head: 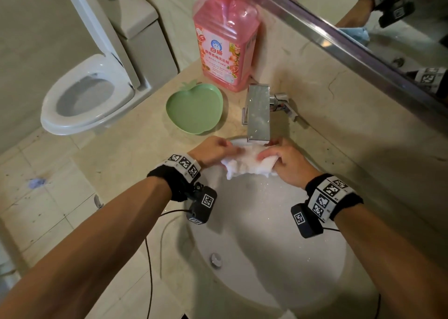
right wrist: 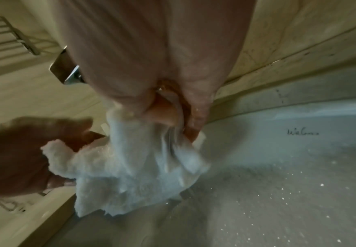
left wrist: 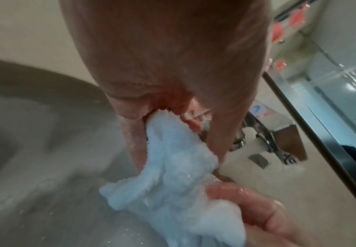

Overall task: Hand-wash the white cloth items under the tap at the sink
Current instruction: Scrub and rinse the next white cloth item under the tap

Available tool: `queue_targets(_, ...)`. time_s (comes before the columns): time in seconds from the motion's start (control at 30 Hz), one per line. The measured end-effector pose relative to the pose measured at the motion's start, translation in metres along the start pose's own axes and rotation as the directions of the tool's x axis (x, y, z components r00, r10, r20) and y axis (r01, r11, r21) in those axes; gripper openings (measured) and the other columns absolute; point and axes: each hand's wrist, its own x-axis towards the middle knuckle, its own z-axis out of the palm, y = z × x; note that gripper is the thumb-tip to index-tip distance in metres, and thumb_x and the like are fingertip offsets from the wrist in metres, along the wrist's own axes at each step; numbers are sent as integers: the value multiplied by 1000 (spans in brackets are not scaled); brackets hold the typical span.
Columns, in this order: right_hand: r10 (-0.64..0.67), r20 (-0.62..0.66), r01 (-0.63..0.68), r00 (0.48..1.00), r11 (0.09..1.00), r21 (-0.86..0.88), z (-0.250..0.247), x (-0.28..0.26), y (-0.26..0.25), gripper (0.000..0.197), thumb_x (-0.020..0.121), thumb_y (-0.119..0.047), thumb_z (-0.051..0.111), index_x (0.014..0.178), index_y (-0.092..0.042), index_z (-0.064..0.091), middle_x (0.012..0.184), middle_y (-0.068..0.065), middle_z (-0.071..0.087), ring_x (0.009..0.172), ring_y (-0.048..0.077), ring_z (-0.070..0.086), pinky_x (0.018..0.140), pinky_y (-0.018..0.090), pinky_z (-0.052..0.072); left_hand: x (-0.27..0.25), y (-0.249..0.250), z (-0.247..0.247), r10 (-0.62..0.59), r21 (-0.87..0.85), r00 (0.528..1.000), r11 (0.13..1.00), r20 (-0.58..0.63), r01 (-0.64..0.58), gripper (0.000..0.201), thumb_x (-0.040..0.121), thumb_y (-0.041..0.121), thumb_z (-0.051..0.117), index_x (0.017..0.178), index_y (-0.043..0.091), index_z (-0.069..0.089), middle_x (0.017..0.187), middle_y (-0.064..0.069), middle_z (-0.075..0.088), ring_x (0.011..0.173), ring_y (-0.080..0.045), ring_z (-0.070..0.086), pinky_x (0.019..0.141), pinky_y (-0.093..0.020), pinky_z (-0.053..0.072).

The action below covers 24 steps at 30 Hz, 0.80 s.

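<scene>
A wet white cloth (head: 247,162) is bunched between both hands just below the spout of the chrome tap (head: 258,112), over the far end of the white sink (head: 266,241). My left hand (head: 213,150) grips its left end, fingers curled into the fabric (left wrist: 173,150). My right hand (head: 281,158) pinches the right end, thumb over the cloth (right wrist: 134,167). The cloth's lower edge hangs free above the basin. Water drops speckle the bowl.
A green apple-shaped dish (head: 194,107) lies on the counter left of the tap. Behind it stands a pink detergent bottle (head: 225,42). A mirror (head: 375,27) runs along the right wall. A toilet (head: 89,93) stands left of the counter. The sink drain (head: 215,259) is near me.
</scene>
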Motion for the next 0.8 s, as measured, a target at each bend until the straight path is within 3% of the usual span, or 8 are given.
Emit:
queue_targets(0.07,68,124,-75,990,996,57,-3,1,-2,32,75,-7,72,102,-24,75,117,0,49,103,13,55,89,20,45,0,4,-1,82,228,996,970,35,-88,25,77,31,80,73,25,57,81,5,60,74,-11,55,72,-31,43)
queue_targets(0.13,119,135,-144,984,970,197,-5,2,-5,29,71,-19,76,98,-25,67,109,-6,55,99,14,58,77,20,44,-1,6,-3,108,286,993,951,36,-114,32,71,28,85,81,29,55,95,6,61,85,-14,58,77,-29,46)
queue_targets(0.27,136,98,-147,986,981,125,0,12,-10,60,73,-17,86,117,-26,46,110,-11,57,92,7,62,69,16,48,-10,14,-9,158,268,987,950,37,-162,42,67,25,87,88,33,52,103,1,63,91,-18,62,79,-28,51)
queue_targets(0.4,147,178,-152,973,988,11,7,23,-19,42,77,-26,78,117,-27,65,112,-5,69,96,12,65,75,23,50,-16,19,-15,205,348,978,914,42,-207,49,68,26,87,99,27,49,111,0,60,97,-22,60,85,-33,51)
queue_targets(0.53,196,173,-169,965,973,-159,3,26,-27,35,83,-36,70,115,-22,66,116,-3,67,89,11,61,69,22,44,-11,14,-11,46,517,993,851,109,-96,79,67,31,88,127,21,37,123,-1,53,109,-23,55,95,-37,48)
queue_targets(0.63,177,120,-164,977,980,-110,-1,25,-37,39,85,-26,66,124,-26,66,116,-1,69,100,18,64,85,30,52,-1,17,6,-51,516,992,856,115,-16,95,60,47,89,135,24,34,115,6,55,102,-19,56,84,-32,48)
queue_targets(0.7,137,58,-121,989,967,-223,-5,21,-40,42,87,-23,65,129,-23,63,113,4,69,91,20,61,77,27,48,9,23,18,-48,445,990,896,129,-15,90,59,47,89,134,31,43,109,14,55,95,-11,59,79,-24,42)
queue_targets(0.8,72,26,-57,997,921,-386,-11,12,-39,44,90,-23,66,132,-16,57,110,11,66,88,25,61,70,24,38,20,30,31,-72,353,987,935,141,18,66,66,33,86,122,39,53,104,12,63,75,-9,71,64,-28,57)
